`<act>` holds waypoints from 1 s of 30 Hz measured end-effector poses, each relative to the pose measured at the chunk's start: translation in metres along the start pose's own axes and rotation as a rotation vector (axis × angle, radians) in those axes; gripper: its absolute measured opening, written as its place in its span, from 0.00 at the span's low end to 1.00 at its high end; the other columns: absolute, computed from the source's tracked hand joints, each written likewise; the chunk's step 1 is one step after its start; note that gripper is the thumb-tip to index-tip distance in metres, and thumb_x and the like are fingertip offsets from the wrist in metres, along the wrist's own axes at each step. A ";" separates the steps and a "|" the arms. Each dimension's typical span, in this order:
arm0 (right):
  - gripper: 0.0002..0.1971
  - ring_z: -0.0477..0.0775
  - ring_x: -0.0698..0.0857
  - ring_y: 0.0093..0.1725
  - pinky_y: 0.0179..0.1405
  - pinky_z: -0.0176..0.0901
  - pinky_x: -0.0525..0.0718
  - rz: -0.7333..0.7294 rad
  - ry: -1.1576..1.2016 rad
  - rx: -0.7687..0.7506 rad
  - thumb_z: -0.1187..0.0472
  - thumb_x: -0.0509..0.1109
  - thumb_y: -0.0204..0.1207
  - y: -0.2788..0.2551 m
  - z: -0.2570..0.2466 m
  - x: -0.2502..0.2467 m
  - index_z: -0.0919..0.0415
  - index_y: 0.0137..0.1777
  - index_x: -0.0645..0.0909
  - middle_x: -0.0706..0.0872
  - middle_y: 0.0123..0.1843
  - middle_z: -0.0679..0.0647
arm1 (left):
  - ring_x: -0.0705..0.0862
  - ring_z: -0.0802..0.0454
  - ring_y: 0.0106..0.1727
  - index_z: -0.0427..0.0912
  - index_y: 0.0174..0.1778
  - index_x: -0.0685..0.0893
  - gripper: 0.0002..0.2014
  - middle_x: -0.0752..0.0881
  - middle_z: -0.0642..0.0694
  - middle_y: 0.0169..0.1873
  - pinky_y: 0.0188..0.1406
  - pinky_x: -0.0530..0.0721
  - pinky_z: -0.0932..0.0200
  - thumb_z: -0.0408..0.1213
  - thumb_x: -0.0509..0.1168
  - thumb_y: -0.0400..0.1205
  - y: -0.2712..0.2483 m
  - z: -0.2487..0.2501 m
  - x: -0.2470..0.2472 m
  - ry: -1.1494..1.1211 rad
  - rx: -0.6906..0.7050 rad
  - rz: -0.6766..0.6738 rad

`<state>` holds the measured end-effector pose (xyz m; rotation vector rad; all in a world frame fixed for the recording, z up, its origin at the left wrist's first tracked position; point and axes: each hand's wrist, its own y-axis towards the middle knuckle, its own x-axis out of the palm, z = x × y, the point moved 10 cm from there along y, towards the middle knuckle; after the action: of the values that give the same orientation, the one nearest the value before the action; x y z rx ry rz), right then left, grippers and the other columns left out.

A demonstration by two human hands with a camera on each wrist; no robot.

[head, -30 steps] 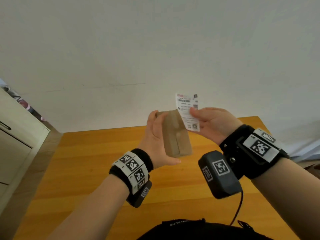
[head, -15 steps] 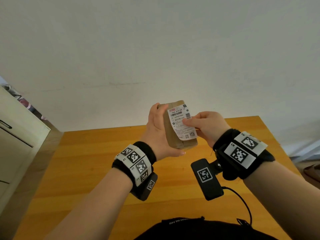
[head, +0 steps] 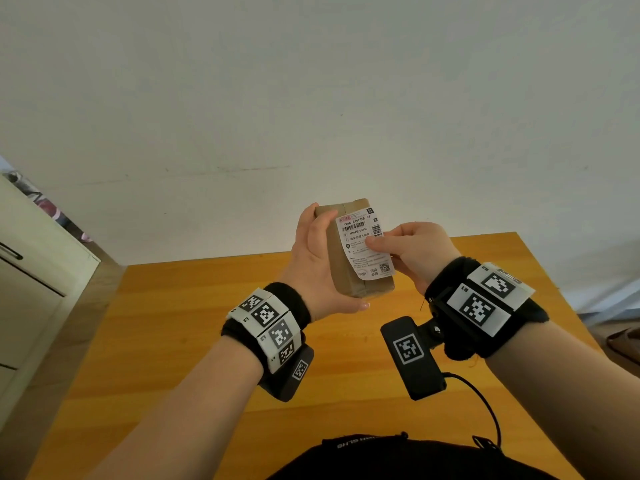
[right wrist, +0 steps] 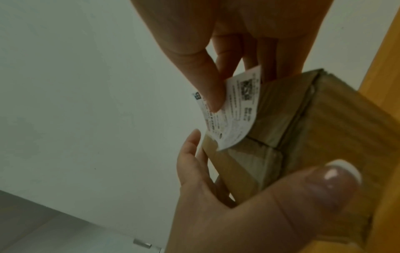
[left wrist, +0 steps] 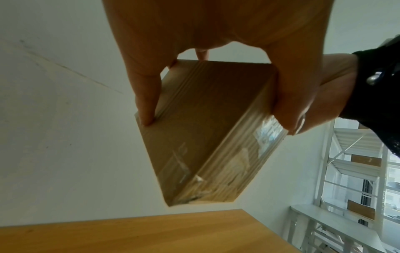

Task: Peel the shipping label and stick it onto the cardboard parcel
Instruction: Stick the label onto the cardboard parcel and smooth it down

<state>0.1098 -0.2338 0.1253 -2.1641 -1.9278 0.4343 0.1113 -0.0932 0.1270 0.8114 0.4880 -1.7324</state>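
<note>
Change: label (head: 363,245) is now lying against the box (head: 346,271); 1 second ago it was standing clear above it.
Left hand (head: 313,261): gripping the box upright over the table (head: 173,358).
Right hand (head: 412,249): pinching the label's edge.
Unclear: the label's far edge is looking lifted.

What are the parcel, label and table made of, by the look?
Parcel: brown cardboard, matte, with glossy strips that look like clear tape glinting over its seams. Label: thin white printed paper, likely adhesive-backed; it curls off the box in the right wrist view. Table: orange-toned wood or wood laminate, smooth, with faint grain lines.
</note>
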 end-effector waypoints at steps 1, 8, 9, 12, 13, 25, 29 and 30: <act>0.11 0.63 0.90 0.48 0.55 0.58 0.87 0.001 0.000 0.001 0.69 0.75 0.69 0.000 0.000 0.000 0.64 0.32 0.74 0.89 0.42 0.62 | 0.48 0.52 0.81 0.53 0.77 0.44 0.65 0.37 0.52 0.77 0.80 0.65 0.52 0.50 0.82 0.51 0.000 0.000 0.000 0.004 0.001 -0.001; 0.11 0.64 0.90 0.48 0.55 0.61 0.87 0.022 -0.023 -0.003 0.68 0.75 0.68 -0.001 0.000 -0.002 0.64 0.31 0.75 0.90 0.45 0.64 | 0.49 0.52 0.81 0.55 0.75 0.46 0.62 0.36 0.57 0.76 0.79 0.66 0.52 0.52 0.81 0.52 0.000 0.001 0.001 0.051 -0.008 -0.016; 0.11 0.64 0.90 0.48 0.55 0.61 0.87 0.027 -0.024 -0.004 0.68 0.76 0.68 -0.001 0.000 -0.002 0.64 0.31 0.75 0.90 0.45 0.64 | 0.48 0.52 0.81 0.55 0.75 0.47 0.61 0.36 0.57 0.76 0.79 0.66 0.52 0.52 0.80 0.52 0.000 0.002 0.001 0.052 -0.007 -0.018; 0.11 0.63 0.90 0.48 0.55 0.61 0.87 0.034 -0.017 0.000 0.68 0.76 0.68 0.000 0.001 -0.003 0.63 0.31 0.75 0.90 0.45 0.64 | 0.50 0.52 0.81 0.55 0.74 0.49 0.59 0.36 0.57 0.76 0.79 0.66 0.53 0.51 0.81 0.53 0.000 0.003 0.001 0.056 -0.007 -0.021; 0.11 0.63 0.90 0.48 0.55 0.61 0.87 0.036 -0.015 0.000 0.68 0.76 0.68 0.000 0.001 -0.003 0.63 0.31 0.75 0.90 0.45 0.64 | 0.51 0.51 0.81 0.56 0.74 0.50 0.59 0.36 0.56 0.76 0.78 0.67 0.54 0.51 0.81 0.52 0.000 0.003 0.000 0.058 -0.008 -0.019; 0.12 0.64 0.89 0.50 0.56 0.62 0.86 0.065 -0.017 -0.014 0.66 0.77 0.67 0.002 0.004 -0.005 0.61 0.30 0.75 0.90 0.46 0.65 | 0.52 0.53 0.80 0.54 0.74 0.52 0.59 0.37 0.56 0.76 0.77 0.63 0.61 0.52 0.81 0.52 0.000 0.001 0.001 0.063 0.008 -0.007; 0.12 0.64 0.89 0.50 0.55 0.63 0.86 0.105 -0.075 -0.062 0.62 0.77 0.66 0.001 0.003 -0.008 0.59 0.29 0.75 0.90 0.47 0.64 | 0.54 0.53 0.80 0.54 0.73 0.54 0.58 0.38 0.57 0.76 0.78 0.66 0.59 0.54 0.80 0.50 0.002 0.003 -0.001 0.061 0.017 0.024; 0.12 0.64 0.89 0.49 0.54 0.63 0.86 0.115 -0.079 -0.066 0.61 0.77 0.66 0.001 0.003 -0.008 0.59 0.30 0.76 0.90 0.47 0.64 | 0.55 0.52 0.79 0.54 0.73 0.54 0.57 0.39 0.57 0.76 0.77 0.67 0.58 0.54 0.80 0.50 0.001 0.003 -0.001 0.062 0.016 0.031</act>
<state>0.1092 -0.2423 0.1227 -2.3420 -1.8896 0.4893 0.1120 -0.0951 0.1299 0.8823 0.5010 -1.6885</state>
